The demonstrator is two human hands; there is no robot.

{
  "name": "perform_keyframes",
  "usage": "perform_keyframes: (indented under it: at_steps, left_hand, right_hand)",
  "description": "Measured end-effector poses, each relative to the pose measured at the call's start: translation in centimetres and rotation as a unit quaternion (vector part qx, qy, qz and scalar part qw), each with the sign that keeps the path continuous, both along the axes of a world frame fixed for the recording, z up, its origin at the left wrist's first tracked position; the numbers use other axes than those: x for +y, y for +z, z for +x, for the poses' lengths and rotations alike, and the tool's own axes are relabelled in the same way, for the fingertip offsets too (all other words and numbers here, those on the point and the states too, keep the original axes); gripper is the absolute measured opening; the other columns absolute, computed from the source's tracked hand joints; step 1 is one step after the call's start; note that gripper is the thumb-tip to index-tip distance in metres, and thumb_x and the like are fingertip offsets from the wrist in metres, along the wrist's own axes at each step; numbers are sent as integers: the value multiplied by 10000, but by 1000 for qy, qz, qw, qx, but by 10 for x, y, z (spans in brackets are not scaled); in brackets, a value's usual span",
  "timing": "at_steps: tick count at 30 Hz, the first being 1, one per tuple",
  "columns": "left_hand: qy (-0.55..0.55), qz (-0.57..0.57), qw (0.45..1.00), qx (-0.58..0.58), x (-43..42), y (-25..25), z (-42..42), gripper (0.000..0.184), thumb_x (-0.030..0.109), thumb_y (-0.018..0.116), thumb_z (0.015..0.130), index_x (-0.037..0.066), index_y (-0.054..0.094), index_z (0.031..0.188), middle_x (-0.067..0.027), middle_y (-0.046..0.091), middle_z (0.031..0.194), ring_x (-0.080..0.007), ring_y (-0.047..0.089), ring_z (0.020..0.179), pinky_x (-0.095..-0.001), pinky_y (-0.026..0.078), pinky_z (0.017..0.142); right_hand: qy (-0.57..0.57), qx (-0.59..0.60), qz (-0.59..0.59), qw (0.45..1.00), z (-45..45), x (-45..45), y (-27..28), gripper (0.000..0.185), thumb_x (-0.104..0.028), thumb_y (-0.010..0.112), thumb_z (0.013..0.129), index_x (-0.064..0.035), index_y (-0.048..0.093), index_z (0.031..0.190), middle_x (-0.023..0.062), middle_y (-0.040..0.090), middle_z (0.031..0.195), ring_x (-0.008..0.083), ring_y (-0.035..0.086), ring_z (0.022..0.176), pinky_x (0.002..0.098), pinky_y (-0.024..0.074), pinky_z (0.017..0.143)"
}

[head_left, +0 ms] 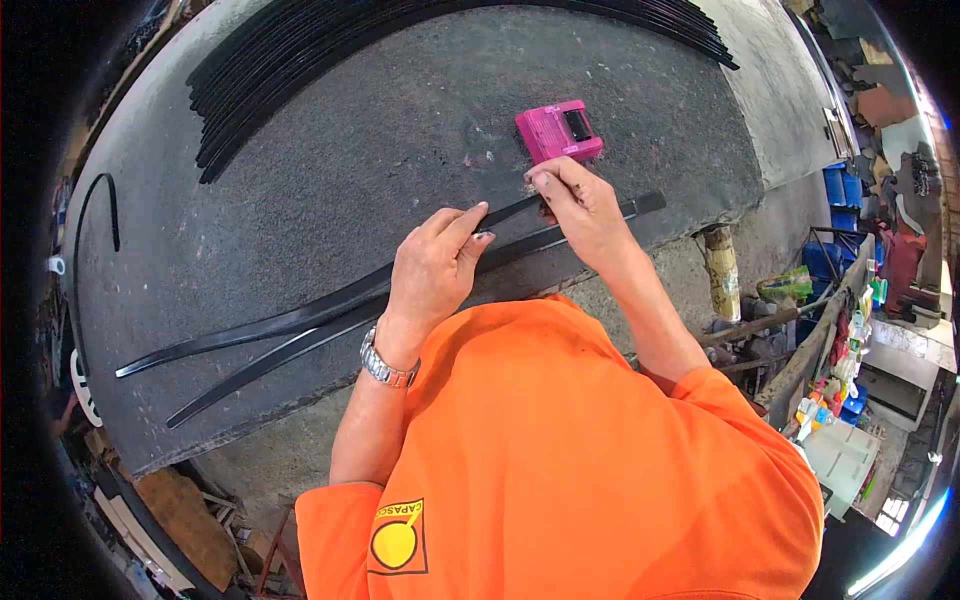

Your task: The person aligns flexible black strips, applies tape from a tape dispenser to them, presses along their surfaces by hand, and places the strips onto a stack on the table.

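Two long black strips lie side by side across the near part of the dark tabletop. My left hand (437, 262), with a metal watch on its wrist, is closed on the upper black strip (300, 318), thumb and fingers pinching it near its right end. Just to the right, my right hand (580, 210) has its thumb and index finger pressed together at that strip's tip; what they pinch is too small to tell. The lower black strip (245, 375) passes beneath both hands. A pink box with a black part (545, 132) sits just beyond my right hand.
A bundle of long black strips (300, 52) curves along the table's far side. One thin black strip (75, 270) bends at the left edge. Past the table's right edge are a wooden post (722, 272), blue containers (842, 188) and mixed clutter.
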State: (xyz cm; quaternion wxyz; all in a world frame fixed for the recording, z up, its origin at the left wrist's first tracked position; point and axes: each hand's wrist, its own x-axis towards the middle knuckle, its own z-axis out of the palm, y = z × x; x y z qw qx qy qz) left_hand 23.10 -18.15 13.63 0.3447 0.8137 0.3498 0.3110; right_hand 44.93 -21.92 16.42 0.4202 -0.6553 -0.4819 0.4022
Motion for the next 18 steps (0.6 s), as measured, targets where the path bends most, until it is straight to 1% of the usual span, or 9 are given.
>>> perform_keyframes:
  at_steps: [1,4,7,10,13,18]
  left_hand:
    - [3,-10,1000,-2,0,0,1,294,155,669,961,24,687,1224,-134,690,980,-284,680,751,-362,532,668]
    - [13,-9,1000,7,0,1,1,261,161,658,968,22,696,1186,-126,696,944,-284,687,739,-363,533,656]
    - [15,4,1000,19,1,3,0,220,156,646,974,20,702,1138,-124,700,918,-292,695,752,-368,538,656]
    - [25,-1,999,29,0,2,-1,195,156,636,977,20,703,1101,-131,704,894,-305,705,757,-380,546,655]
    - [30,1,999,35,0,1,-1,183,145,634,971,20,699,1088,-145,713,892,-314,715,767,-390,556,664]
    - [30,2,999,39,-2,0,0,155,92,613,962,19,693,1074,-162,728,903,-323,731,799,-395,569,683]
  right_hand:
    - [3,2,3,1000,-1,-1,3,184,-189,603,1011,-13,655,1032,35,576,720,93,500,678,289,434,624]
    - [24,-62,13,998,-2,-4,8,244,-243,604,1020,-5,654,1003,74,569,701,125,512,660,316,436,617]
    - [28,-71,11,997,-2,-4,6,246,-244,606,1017,-4,653,992,99,561,687,145,512,645,329,437,615]
    - [28,-72,-4,997,-3,-5,6,238,-238,608,1013,-5,656,991,101,577,691,157,519,639,332,443,619]
    - [29,-80,13,996,-5,-7,5,228,-229,608,1011,-8,659,1001,105,583,697,154,532,644,333,445,619]
    - [25,-65,40,997,-6,-10,-2,204,-200,612,1007,-6,665,1044,98,630,758,146,567,686,319,468,651]
